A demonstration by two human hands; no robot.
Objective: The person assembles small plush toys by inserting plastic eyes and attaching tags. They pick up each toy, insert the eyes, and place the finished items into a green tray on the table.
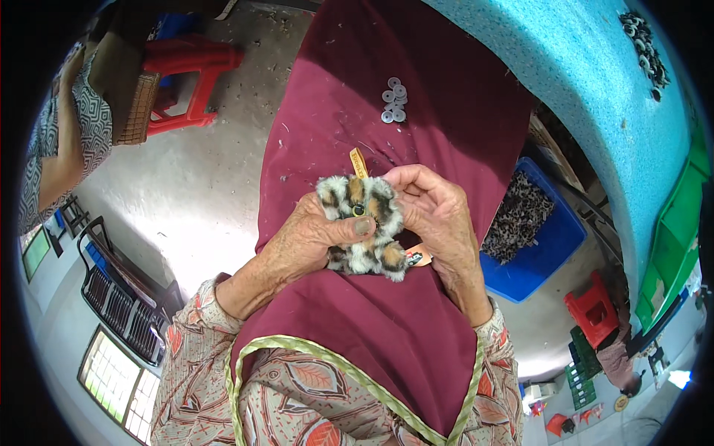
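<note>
A small spotted plush toy (pixel 361 245) in brown, black and whitish fur is held up over my lap. My left hand (pixel 327 227) wraps round its left side, the thumb pressed across its front just below a dark, green-rimmed eye (pixel 358 210). With bent fingers, my right hand (pixel 435 215) grips the toy's upper right edge; its fingertips are partly hidden by the fur. A yellow ribbon tag (pixel 358 162) sticks up from the top, and a white-and-orange label (pixel 419 256) hangs at the lower right. Beyond the toy, several grey ring-shaped washers (pixel 394 100) lie on my maroon apron (pixel 327 111).
A blue bin (pixel 550 260) of small dark-and-white pieces stands at my right. On the speckled blue table (pixel 587 82) lies a pile of small black parts (pixel 644 48), near a green tray (pixel 673 238). Red stools (pixel 197 82) and another person's arm (pixel 65 149) are at the left.
</note>
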